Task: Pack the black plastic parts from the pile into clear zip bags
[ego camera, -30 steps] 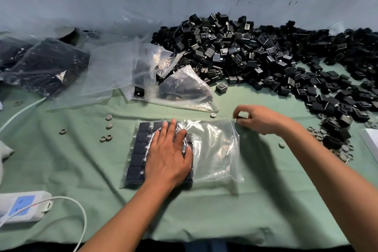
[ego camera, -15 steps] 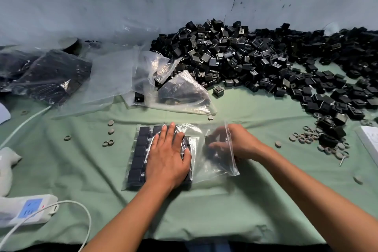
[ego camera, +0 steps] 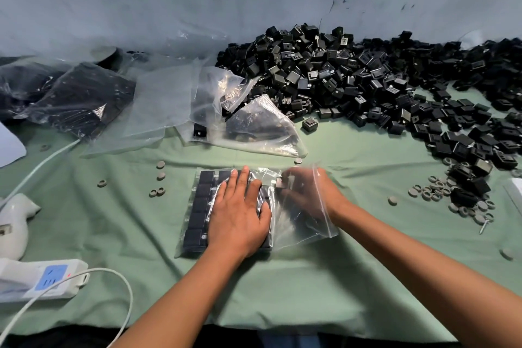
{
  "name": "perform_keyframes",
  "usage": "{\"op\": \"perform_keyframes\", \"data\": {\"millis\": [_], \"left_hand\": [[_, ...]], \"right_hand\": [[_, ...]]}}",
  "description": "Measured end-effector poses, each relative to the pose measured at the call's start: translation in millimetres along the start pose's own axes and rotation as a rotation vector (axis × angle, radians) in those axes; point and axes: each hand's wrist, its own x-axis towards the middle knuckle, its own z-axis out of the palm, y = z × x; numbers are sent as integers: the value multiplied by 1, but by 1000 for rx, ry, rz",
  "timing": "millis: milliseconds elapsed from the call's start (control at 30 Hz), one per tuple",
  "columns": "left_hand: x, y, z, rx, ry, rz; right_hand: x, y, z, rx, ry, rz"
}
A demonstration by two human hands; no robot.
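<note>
The left hand (ego camera: pixel 238 212) lies flat, fingers straight, pressing on a clear zip bag (ego camera: pixel 308 223) that rests on the green-covered bench (ego camera: pixel 282 291) and holds rows of black parts (ego camera: pixel 199 206). The right hand (ego camera: pixel 308 195) is inside the bag's open end, blurred behind the plastic, so whether it grasps anything cannot be told. Beyond, the pile of black plastic parts (ego camera: pixel 367 85) spreads along the wall to the right. Empty clear bags (ego camera: pixel 175 104) lie behind, filled bags (ego camera: pixel 76 96) far left
</note>
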Motion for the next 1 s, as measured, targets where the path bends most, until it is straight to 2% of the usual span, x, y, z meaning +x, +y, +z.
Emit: {"op": "perform_keyframes", "data": {"millis": [133, 233, 333, 500, 600, 700, 767, 1000], "left_hand": [[-1, -1, 1, -7, -1, 4], [-1, -1, 1, -10, 3, 10], [0, -2, 2, -9, 12, 16], [-1, -2, 5, -6, 19, 10], [-1, -2, 5, -14, 21, 15], [0, -2, 5, -15, 12, 14], [0, -2, 5, -7, 6, 12], [1, -3, 6, 23, -12, 6]], "right_hand": [[17, -7, 10, 94, -52, 134], [17, -7, 16, 199, 46, 233], [10, -9, 20, 186, 77, 189], [6, -5, 2, 312, -137, 120], [3, -2, 0, 395, -78, 165], [5, 3, 8, 261, 21, 142], [9, 1, 12, 289, 39, 151], [22, -1, 15, 480, -97, 256]]}}
